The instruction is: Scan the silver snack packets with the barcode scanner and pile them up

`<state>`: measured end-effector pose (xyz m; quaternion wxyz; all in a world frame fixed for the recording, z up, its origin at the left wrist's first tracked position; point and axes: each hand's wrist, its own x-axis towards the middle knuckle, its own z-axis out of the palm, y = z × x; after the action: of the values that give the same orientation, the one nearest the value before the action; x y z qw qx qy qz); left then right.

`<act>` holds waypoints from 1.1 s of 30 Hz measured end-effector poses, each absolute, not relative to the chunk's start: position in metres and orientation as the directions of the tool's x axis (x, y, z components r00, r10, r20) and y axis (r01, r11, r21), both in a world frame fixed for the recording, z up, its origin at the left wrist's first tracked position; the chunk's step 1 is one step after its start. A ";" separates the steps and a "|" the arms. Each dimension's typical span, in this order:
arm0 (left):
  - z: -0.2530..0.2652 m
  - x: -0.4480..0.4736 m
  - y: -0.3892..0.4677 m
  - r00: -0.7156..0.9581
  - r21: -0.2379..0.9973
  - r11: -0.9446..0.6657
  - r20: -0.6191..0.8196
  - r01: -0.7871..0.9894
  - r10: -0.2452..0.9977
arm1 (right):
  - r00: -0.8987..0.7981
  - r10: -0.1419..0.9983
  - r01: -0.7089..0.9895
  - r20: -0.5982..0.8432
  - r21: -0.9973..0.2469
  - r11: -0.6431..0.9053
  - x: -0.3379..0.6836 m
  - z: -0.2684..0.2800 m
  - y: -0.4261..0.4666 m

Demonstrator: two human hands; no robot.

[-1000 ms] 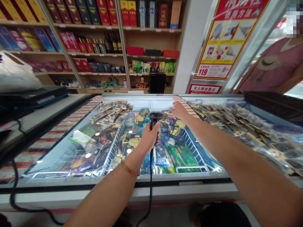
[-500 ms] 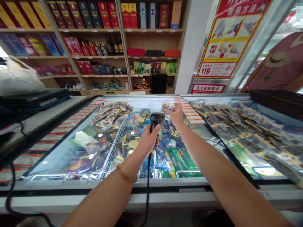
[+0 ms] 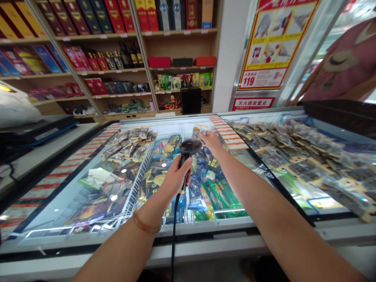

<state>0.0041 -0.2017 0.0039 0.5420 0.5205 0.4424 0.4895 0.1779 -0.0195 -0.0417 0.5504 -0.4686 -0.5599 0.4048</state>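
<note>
My left hand [image 3: 178,175] is closed around the handle of a black barcode scanner [image 3: 190,146], whose cable hangs down over the front edge. My right hand [image 3: 212,140] pinches the right side of a small clear packet [image 3: 197,131] with a tan card edge. The packet is just beyond the scanner head, and the two look apart. Both hands are above the glass top of a chest freezer [image 3: 94,203]. Beneath the glass lie colourful bagged goods [image 3: 216,192] and a white wire divider [image 3: 138,182].
Similar packets lie in a pile [image 3: 132,143] at left and in a larger spread [image 3: 308,156] at right. A dark scale-like device [image 3: 44,131] stands at far left. Shelves of boxes [image 3: 158,62] line the back. A person in a pink shirt [image 3: 342,70] stands at right.
The view has turned slightly, so the scene sits further left. My right hand and the packet appear a little further left, with more of the packet's face showing. The scanner stays in my left hand.
</note>
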 end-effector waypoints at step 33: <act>0.046 -0.052 -0.196 -0.143 0.989 0.003 -0.025 -0.148 0.989 | 0.108 0.988 0.287 0.112 -0.955 0.077 0.143 -0.015 -0.023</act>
<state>-0.0522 -0.1963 0.0458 0.5017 0.4207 0.4999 0.5670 0.1427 -0.0234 -0.0150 0.4768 -0.5714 -0.5579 0.3674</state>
